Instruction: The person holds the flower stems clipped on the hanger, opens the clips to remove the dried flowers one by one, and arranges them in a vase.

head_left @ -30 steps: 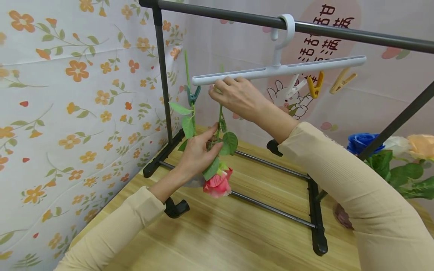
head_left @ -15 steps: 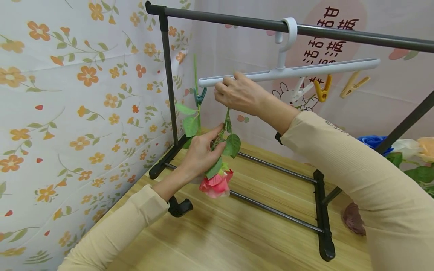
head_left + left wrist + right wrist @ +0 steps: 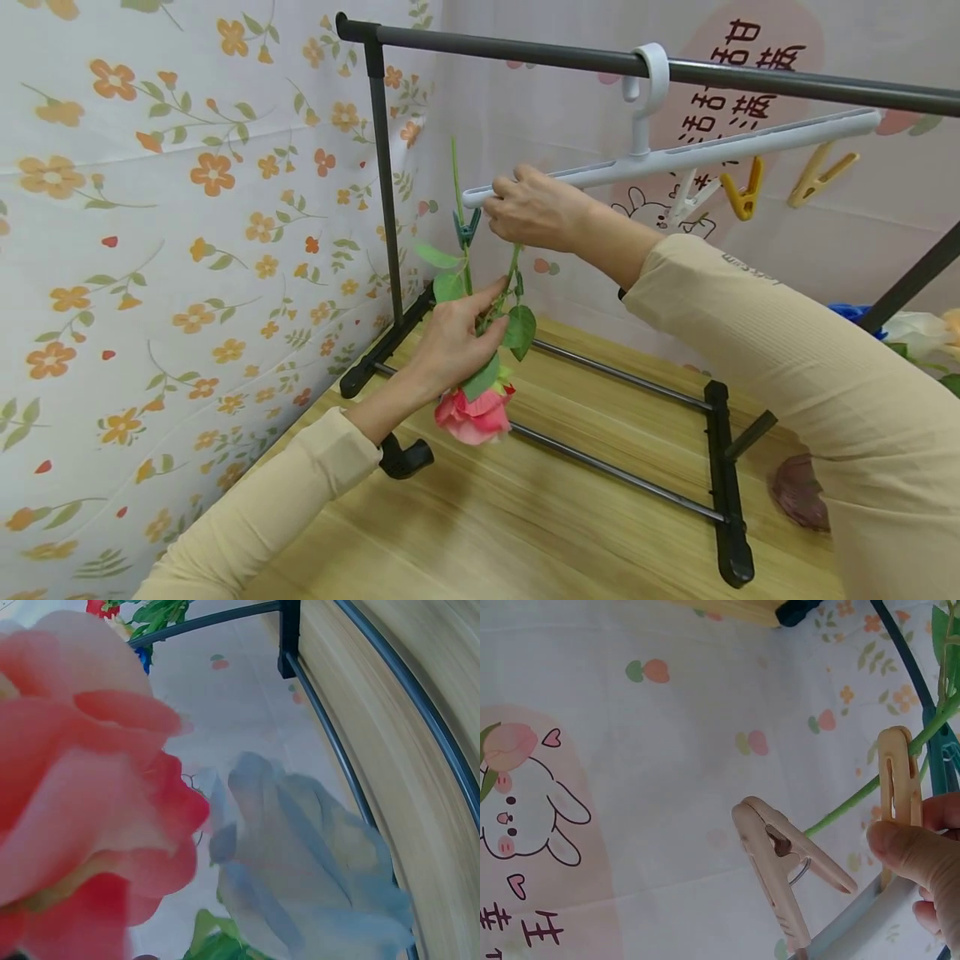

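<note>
Pink rose points downward, stem slanting steeply up.

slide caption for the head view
Left hand holding a pink rose head-down, right hand at the white hanger

Orange blossoms pattern a white cloth at nine o'clock, while dark lettering marks a pale backdrop between one and two. A blue bloom and white bloom cluster at three; a partly hidden mauve bloom sits at four on the wooden table, which fills six.
</note>
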{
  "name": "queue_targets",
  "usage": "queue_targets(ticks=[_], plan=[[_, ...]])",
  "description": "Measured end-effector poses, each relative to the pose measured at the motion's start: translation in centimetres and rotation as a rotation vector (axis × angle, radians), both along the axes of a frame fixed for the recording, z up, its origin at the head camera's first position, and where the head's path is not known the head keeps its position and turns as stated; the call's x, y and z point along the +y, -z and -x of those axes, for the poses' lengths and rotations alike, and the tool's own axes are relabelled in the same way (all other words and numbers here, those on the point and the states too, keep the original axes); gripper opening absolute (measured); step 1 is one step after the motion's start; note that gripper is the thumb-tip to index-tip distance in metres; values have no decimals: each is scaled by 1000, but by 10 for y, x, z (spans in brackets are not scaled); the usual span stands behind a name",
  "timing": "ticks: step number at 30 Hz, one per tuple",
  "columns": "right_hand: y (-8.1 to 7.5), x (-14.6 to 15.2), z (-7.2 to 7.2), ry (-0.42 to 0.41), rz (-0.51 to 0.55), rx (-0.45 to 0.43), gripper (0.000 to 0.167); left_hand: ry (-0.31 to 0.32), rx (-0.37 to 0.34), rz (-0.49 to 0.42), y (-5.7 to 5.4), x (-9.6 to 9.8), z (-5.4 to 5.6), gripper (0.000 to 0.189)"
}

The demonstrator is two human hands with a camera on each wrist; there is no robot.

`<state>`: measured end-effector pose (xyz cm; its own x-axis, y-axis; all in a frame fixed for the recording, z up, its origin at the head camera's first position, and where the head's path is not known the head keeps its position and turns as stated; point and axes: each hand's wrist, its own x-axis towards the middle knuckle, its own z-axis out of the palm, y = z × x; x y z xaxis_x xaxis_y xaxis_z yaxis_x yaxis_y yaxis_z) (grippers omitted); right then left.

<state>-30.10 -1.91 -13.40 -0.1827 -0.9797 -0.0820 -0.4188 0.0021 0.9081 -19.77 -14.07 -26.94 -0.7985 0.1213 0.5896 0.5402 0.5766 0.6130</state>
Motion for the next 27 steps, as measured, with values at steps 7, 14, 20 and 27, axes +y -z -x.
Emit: queue_targets(ticks=[7,14,20,27], plan=[[-3,-1,0,-4,-36,-12,8,-13,-33,13,0,1,0,42],[-5,0,-2,-16,-30,-13,14,-15,-66,13,1,2,-1,40],[-8,6,-1,-67,11,-36,17,-7,-77,16,1,2,-2,40],[-3,17,0,-157,90,-49,24,-8,-61,14,2,2,-3,40]])
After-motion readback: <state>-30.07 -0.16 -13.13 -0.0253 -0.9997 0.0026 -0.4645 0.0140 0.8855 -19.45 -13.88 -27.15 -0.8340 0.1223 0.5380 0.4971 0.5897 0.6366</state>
